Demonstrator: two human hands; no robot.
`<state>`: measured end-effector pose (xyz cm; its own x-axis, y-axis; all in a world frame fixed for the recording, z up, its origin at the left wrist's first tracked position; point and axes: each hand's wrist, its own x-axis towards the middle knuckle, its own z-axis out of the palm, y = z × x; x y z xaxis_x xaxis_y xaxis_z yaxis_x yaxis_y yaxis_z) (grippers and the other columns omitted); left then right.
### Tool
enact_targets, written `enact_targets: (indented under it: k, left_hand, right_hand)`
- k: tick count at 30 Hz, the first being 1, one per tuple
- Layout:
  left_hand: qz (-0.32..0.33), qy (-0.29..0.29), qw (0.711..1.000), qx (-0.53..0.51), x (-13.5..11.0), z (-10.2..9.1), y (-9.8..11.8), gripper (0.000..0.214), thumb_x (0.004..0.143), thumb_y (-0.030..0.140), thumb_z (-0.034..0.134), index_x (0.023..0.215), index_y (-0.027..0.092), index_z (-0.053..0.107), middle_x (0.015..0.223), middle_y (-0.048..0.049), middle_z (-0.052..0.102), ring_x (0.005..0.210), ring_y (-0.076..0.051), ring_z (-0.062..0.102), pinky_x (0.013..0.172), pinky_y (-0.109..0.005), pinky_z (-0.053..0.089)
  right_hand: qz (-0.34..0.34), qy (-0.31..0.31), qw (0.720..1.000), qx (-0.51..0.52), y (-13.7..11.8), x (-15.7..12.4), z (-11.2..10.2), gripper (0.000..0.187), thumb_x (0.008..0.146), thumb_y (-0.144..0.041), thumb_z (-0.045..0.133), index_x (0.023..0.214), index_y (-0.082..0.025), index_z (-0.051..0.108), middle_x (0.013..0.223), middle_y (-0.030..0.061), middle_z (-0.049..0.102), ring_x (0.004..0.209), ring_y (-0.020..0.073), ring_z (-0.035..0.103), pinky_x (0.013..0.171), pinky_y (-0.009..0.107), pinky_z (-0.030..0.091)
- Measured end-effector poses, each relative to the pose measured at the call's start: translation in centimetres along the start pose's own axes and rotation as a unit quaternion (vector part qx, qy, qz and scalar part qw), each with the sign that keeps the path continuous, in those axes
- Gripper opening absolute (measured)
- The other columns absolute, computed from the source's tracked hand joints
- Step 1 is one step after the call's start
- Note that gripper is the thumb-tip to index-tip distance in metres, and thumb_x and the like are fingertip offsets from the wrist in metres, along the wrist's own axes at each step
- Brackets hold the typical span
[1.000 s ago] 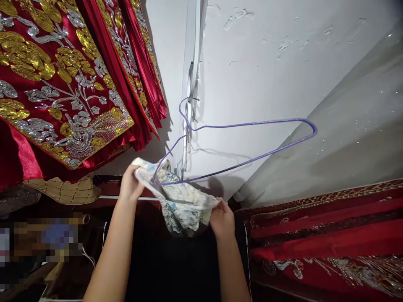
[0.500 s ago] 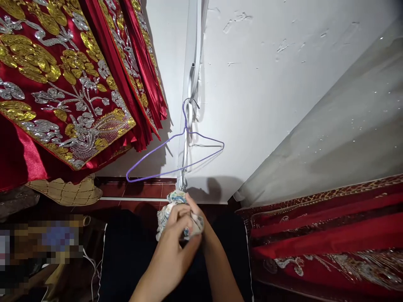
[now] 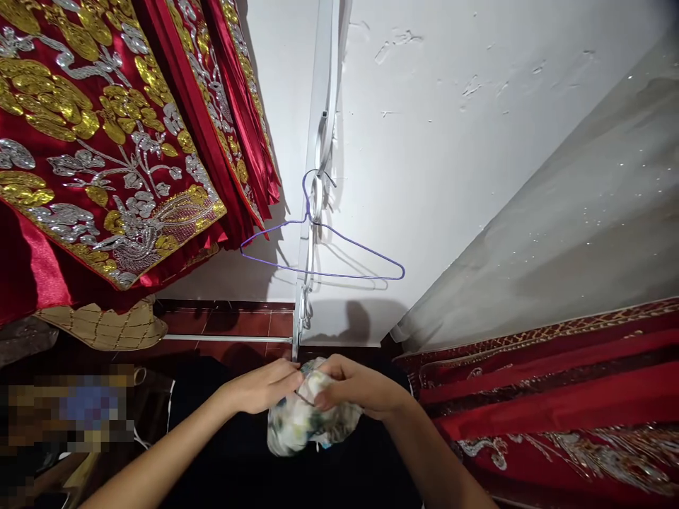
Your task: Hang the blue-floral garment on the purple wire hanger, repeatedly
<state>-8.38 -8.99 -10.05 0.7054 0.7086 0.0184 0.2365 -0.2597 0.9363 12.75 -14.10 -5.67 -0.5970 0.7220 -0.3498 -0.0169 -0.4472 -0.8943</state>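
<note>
Over my lap I hold a bunched piece of patterned cloth (image 3: 291, 428), whitish with green, yellow and blue print. My left hand (image 3: 268, 385) grips its upper left edge, fingers closed. Closed on its upper right part is my right hand (image 3: 355, 385), the thumb pressing on the fabric. The cloth is crumpled and slightly blurred, so what kind of item it is cannot be made out. Beyond my hands a bare purple wire hanger (image 3: 350, 274) hangs by its hook from a white metal stand (image 3: 321, 78), touched by neither hand.
Red garments with gold and silver embroidery (image 3: 132, 177) hang at the left. To the right are a sheer greyish fabric (image 3: 556, 212) and red embroidered cloth (image 3: 530, 389). A white wall (image 3: 424, 177) stands behind the stand. A beige quilted item (image 3: 111, 325) lies at lower left.
My hands have moved from close together around the cloth to either side of it, and the cloth is spread wider, nearer to me. The purple hanger has turned on its hook.
</note>
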Motion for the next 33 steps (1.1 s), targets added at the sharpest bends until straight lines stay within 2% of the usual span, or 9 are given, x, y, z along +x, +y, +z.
enact_targets:
  k: [3, 7, 10, 12, 15, 20, 28, 31, 33]
  left_hand:
    - [-0.039, -0.066, 0.983, 0.168, -1.4, -2.1, -1.6, 0.053, 0.087, 0.067, 0.054, 0.061, 0.021, 0.064, 0.06, -0.0037, 0.062, 0.065, -0.022, 0.06, 0.074, -0.031, 0.045]
    - [-0.111, -0.031, 0.934, 0.339, -2.9, -7.6, -2.3, 0.036, 0.085, 0.058, 0.059, 0.088, 0.026, 0.076, 0.08, -0.0078, 0.072, 0.083, -0.032, 0.066, 0.085, -0.039, 0.043]
    - [-0.157, 0.025, 0.894, 0.418, -3.4, -11.7, -2.3, 0.037, 0.086, 0.05, 0.056, 0.109, 0.03, 0.076, 0.092, -0.0124, 0.074, 0.098, -0.038, 0.063, 0.086, -0.045, 0.043]
    - [-0.165, 0.076, 0.878, 0.444, -3.3, -13.8, -2.3, 0.036, 0.086, 0.047, 0.054, 0.107, 0.029, 0.077, 0.095, -0.0137, 0.074, 0.104, -0.039, 0.06, 0.087, -0.046, 0.044]
    - [-0.156, 0.114, 0.877, 0.44, -3.0, -15.6, -2.2, 0.033, 0.086, 0.047, 0.055, 0.095, 0.025, 0.078, 0.097, -0.0123, 0.074, 0.108, -0.036, 0.058, 0.094, -0.044, 0.044]
    - [-0.075, 0.132, 0.9, 0.408, -0.8, -16.6, -1.4, 0.036, 0.091, 0.046, 0.047, 0.103, 0.023, 0.072, 0.123, -0.0082, 0.066, 0.116, -0.03, 0.057, 0.104, -0.04, 0.04]
    - [0.074, 0.132, 0.917, 0.37, 5.3, -15.1, 3.9, 0.023, 0.086, 0.03, 0.049, 0.088, 0.019, 0.07, 0.119, -0.0105, 0.065, 0.116, -0.031, 0.058, 0.104, -0.041, 0.042]
    - [0.143, 0.175, 0.915, 0.335, 6.2, -13.5, 5.8, 0.032, 0.085, 0.019, 0.047, 0.112, 0.018, 0.063, 0.122, -0.0099, 0.065, 0.109, -0.027, 0.061, 0.097, -0.037, 0.046]
    - [0.162, 0.2, 0.913, 0.316, 6.6, -13.1, 6.1, 0.049, 0.084, 0.013, 0.045, 0.131, 0.018, 0.053, 0.12, -0.009, 0.066, 0.105, -0.024, 0.063, 0.093, -0.035, 0.047]
  right_hand:
    - [-0.036, 0.066, 0.996, 0.042, -1.0, -1.1, -1.7, 0.014, 0.06, -0.018, 0.073, 0.073, -0.014, 0.071, 0.069, 0.0012, 0.065, 0.061, 0.0143, 0.055, 0.061, 0.026, 0.042]
    - [-0.146, 0.192, 0.969, -0.047, -3.8, -0.9, -3.2, 0.008, 0.061, -0.018, 0.062, 0.069, -0.017, 0.064, 0.067, -0.0001, 0.061, 0.063, 0.0156, 0.054, 0.058, 0.026, 0.039]
    - [-0.256, 0.374, 0.859, -0.238, -5.8, 1.6, -4.5, 0.003, 0.069, -0.019, 0.059, 0.072, -0.02, 0.061, 0.062, -0.0038, 0.054, 0.058, 0.0132, 0.045, 0.056, 0.025, 0.034]
    - [-0.282, 0.44, 0.796, -0.306, -6.2, 3.9, -5.9, 0.015, 0.073, -0.021, 0.056, 0.086, -0.021, 0.064, 0.065, -0.004, 0.056, 0.058, 0.0134, 0.044, 0.057, 0.025, 0.034]
    - [-0.255, 0.436, 0.785, -0.358, -5.5, 6.4, -8.1, 0.016, 0.077, -0.024, 0.051, 0.086, -0.022, 0.064, 0.07, -0.0018, 0.06, 0.063, 0.0149, 0.047, 0.059, 0.026, 0.034]
    - [-0.227, 0.452, 0.775, -0.377, -4.1, 5.0, -9.5, 0.02, 0.08, -0.026, 0.049, 0.061, -0.022, 0.046, 0.058, -0.0039, 0.044, 0.059, 0.0136, 0.038, 0.056, 0.026, 0.028]
    - [-0.234, 0.418, 0.771, -0.419, -4.1, 2.8, -8.3, 0.028, 0.083, -0.03, 0.051, 0.058, -0.021, 0.043, 0.056, -0.0041, 0.041, 0.057, 0.0128, 0.037, 0.057, 0.027, 0.029]
    - [-0.245, 0.391, 0.781, -0.421, -3.5, 2.3, -6.9, 0.014, 0.081, -0.024, 0.051, 0.071, -0.02, 0.06, 0.059, -0.0038, 0.05, 0.058, 0.0134, 0.043, 0.059, 0.026, 0.034]
    - [-0.257, 0.411, 0.776, -0.403, -3.3, 1.1, -6.3, 0.022, 0.079, -0.022, 0.054, 0.097, -0.021, 0.068, 0.063, -0.0039, 0.056, 0.058, 0.0141, 0.047, 0.059, 0.026, 0.037]
